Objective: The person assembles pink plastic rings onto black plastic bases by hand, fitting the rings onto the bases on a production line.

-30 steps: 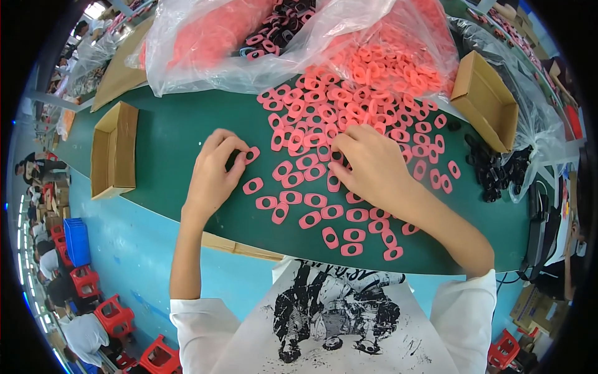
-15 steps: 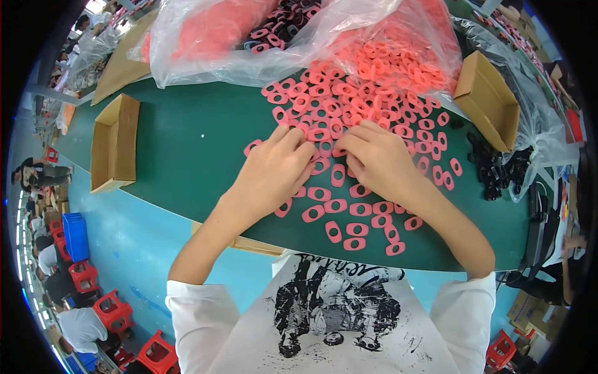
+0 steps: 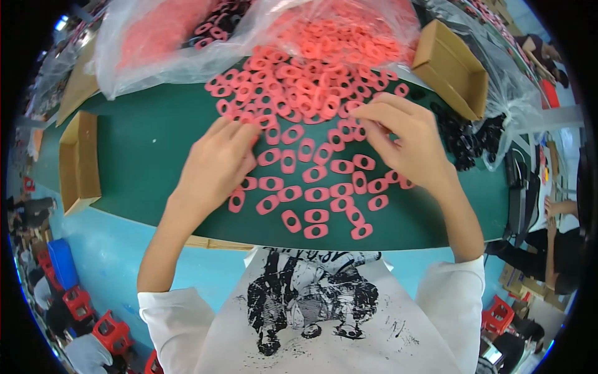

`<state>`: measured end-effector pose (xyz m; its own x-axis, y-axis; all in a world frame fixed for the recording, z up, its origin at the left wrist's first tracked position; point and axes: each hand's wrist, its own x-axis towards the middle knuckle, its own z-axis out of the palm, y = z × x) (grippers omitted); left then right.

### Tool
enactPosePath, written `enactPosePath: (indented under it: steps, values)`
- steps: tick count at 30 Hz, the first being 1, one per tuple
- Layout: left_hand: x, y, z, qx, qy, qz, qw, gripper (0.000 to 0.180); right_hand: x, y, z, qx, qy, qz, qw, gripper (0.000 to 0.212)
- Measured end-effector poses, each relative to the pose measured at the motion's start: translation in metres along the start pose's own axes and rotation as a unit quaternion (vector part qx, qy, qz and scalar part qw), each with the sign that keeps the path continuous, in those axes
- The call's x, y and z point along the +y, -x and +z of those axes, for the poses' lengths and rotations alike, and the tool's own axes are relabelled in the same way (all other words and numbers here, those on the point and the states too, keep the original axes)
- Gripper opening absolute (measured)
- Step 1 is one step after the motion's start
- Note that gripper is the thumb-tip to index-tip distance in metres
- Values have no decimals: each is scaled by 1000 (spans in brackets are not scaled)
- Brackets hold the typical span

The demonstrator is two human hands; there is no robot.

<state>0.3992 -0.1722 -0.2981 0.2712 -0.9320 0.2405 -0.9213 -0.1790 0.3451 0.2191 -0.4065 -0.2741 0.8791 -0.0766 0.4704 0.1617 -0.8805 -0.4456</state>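
Note:
Pink flat oval rings [image 3: 316, 194], each with one hole, lie loose across the green table [image 3: 156, 149]. Beyond them is a dense heap of the same rings [image 3: 293, 81]. My left hand [image 3: 218, 156] is at the left edge of the heap, its fingers curled together over some rings; its fingertips are partly hidden. On the right, my right hand [image 3: 405, 137] has its index finger stretched toward a ring at the heap's edge. Its thumb stands apart from that finger, and I see nothing held between them.
Clear plastic bags [image 3: 168, 62] of pink and black parts lie along the far side. Cardboard boxes stand at left [image 3: 81, 162] and far right [image 3: 451, 68]. Black parts [image 3: 464, 140] lie beside the right box. People and red stools [image 3: 112, 330] are beyond the table.
My hands have moved apart, from close together among the rings to either side of them. The whole view has shifted, so the table and boxes appear farther left.

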Motion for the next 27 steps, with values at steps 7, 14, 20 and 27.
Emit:
enactPosePath:
  steps: [7,14,20,27]
  values:
    - [-3,-1,1,-23,193,-136,972,20,-27,78,-48,42,-169,187,967,9]
    - [-1,-4,14,67,10,31,997,18,-173,148,43,-171,-669,23,723,31]
    - [50,9,-28,88,-5,2,996,24,-165,155,43,-295,-413,-34,861,21]
    - [133,-65,-32,-43,125,179,975,25,-115,135,-11,107,-148,99,978,22]
